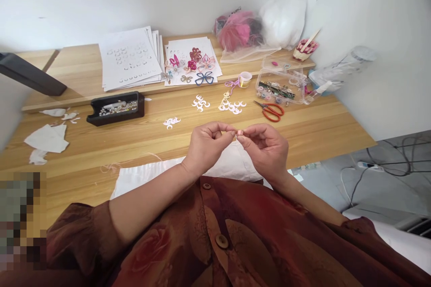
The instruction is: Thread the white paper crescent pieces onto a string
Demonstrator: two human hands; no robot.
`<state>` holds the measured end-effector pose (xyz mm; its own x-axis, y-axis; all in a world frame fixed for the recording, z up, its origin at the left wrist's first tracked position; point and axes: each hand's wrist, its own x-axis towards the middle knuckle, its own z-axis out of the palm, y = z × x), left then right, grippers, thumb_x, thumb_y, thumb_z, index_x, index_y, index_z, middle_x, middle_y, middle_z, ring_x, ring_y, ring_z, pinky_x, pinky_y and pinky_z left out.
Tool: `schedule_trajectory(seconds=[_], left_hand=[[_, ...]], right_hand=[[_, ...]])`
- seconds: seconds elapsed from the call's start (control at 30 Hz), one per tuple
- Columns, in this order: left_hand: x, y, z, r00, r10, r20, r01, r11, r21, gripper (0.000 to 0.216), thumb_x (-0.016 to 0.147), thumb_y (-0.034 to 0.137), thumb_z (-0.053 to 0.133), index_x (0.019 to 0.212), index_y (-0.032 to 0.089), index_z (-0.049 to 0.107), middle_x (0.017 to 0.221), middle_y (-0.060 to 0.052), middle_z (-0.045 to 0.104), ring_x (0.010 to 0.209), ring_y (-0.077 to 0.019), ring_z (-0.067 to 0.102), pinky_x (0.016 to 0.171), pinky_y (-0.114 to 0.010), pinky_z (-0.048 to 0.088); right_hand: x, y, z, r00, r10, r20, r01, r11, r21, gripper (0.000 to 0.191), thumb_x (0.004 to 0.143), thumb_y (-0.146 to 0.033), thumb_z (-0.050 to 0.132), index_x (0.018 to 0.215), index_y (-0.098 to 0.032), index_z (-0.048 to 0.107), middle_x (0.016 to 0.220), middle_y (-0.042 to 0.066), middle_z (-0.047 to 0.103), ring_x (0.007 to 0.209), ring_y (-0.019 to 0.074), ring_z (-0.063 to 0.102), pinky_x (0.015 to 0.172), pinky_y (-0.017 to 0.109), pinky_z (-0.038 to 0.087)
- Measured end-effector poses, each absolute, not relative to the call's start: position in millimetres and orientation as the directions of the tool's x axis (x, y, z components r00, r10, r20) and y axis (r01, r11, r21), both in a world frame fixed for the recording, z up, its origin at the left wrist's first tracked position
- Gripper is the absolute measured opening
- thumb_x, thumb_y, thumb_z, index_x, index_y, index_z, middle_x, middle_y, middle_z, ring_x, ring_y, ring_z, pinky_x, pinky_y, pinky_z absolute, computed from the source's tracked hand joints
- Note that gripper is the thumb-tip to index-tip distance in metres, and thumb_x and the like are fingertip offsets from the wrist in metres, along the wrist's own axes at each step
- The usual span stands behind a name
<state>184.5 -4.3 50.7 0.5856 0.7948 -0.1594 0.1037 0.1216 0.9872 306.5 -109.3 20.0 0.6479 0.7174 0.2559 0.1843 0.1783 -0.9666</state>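
Note:
Over the near edge of the table, my left hand point(210, 143) and my right hand point(266, 145) meet fingertip to fingertip. Both are closed in a pinch on one small pinkish piece point(239, 133), too small to make out in full. A white cloth point(235, 161) lies under the hands. Just beyond them, white crescent-shaped cutouts point(232, 106) rest in small piles on the wood, with a bit of yellow cord beside one pile. Red-handled scissors point(273, 112) lie past my right hand.
A black tray point(116, 114) of beads stands left, near torn white paper point(47, 136). Behind are paper sheets point(129, 58), wire-and-thread flowers point(194, 59), a clear box point(281, 85) of small parts, a spool point(245, 79) and a bag point(240, 31). Cables point(400, 152) run at right.

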Motion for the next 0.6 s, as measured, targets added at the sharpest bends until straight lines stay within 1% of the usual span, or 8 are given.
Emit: schedule_trajectory(seconds=[0.07,0.13,0.2,0.3,0.37,0.47,0.6], left_hand=[[186,-6,50,0.58,0.789,-0.204,0.065,0.204,0.977,0.027,0.071,0.04,0.084,0.081,0.016,0.078,0.055,0.005,0.051,0.05,-0.0063,0.031,0.05,-0.024,0.021],[187,-7,52,0.583,0.769,-0.262,0.02,0.309,0.951,0.026,0.068,0.038,0.085,0.078,0.016,0.075,0.058,0.004,0.056,0.048,-0.0053,0.029,0.048,-0.024,0.019],[188,-8,55,0.6,0.728,-0.332,-0.006,0.419,0.908,0.025,0.064,0.035,0.085,0.074,0.016,0.073,0.055,0.005,0.053,0.046,-0.0042,0.025,0.046,-0.025,0.015],[187,-9,60,0.621,0.662,-0.42,-0.007,0.54,0.841,0.025,0.061,0.033,0.085,0.07,0.016,0.07,0.048,0.009,0.039,0.044,-0.0037,0.02,0.045,-0.024,0.013],[187,-10,62,0.621,0.648,-0.441,-0.021,0.576,0.817,0.027,0.06,0.034,0.086,0.07,0.015,0.069,0.047,0.011,0.035,0.044,-0.0036,0.019,0.044,-0.024,0.012],[186,-12,61,0.618,0.652,-0.439,-0.053,0.591,0.805,0.029,0.06,0.034,0.087,0.07,0.015,0.067,0.047,0.011,0.034,0.043,-0.0032,0.019,0.044,-0.023,0.011],[186,-15,59,0.641,0.629,-0.44,-0.067,0.617,0.784,0.033,0.062,0.037,0.088,0.071,0.016,0.064,0.048,0.011,0.035,0.042,-0.0024,0.018,0.043,-0.023,0.011]], right_hand=[[306,-110,17,0.638,0.72,0.272,0.188,0.198,-0.962,0.015,0.084,-0.031,0.087,0.093,-0.027,0.076,0.091,0.003,0.078,0.081,0.0199,0.072,0.077,0.037,0.062],[306,-110,15,0.623,0.72,0.305,0.199,0.232,-0.952,0.014,0.084,-0.029,0.087,0.094,-0.027,0.076,0.091,0.003,0.077,0.083,0.02,0.072,0.079,0.037,0.062],[306,-108,13,0.598,0.722,0.349,0.205,0.284,-0.937,0.015,0.085,-0.025,0.086,0.096,-0.029,0.077,0.092,0.002,0.077,0.084,0.0196,0.072,0.082,0.037,0.061],[308,-105,12,0.555,0.735,0.389,0.174,0.355,-0.919,0.017,0.085,-0.02,0.085,0.098,-0.03,0.077,0.093,0.001,0.077,0.086,0.0182,0.073,0.084,0.036,0.06],[310,-103,13,0.536,0.757,0.375,0.122,0.37,-0.921,0.016,0.085,-0.02,0.086,0.095,-0.029,0.077,0.091,0.0,0.077,0.085,0.0174,0.073,0.082,0.035,0.061],[311,-100,15,0.525,0.793,0.309,0.034,0.344,-0.939,0.017,0.081,-0.027,0.09,0.089,-0.027,0.075,0.086,0.001,0.076,0.08,0.0177,0.073,0.078,0.035,0.061],[313,-99,17,0.518,0.816,0.258,0.007,0.298,-0.955,0.023,0.077,-0.034,0.092,0.086,-0.026,0.073,0.084,0.002,0.075,0.08,0.0188,0.072,0.079,0.037,0.062]])
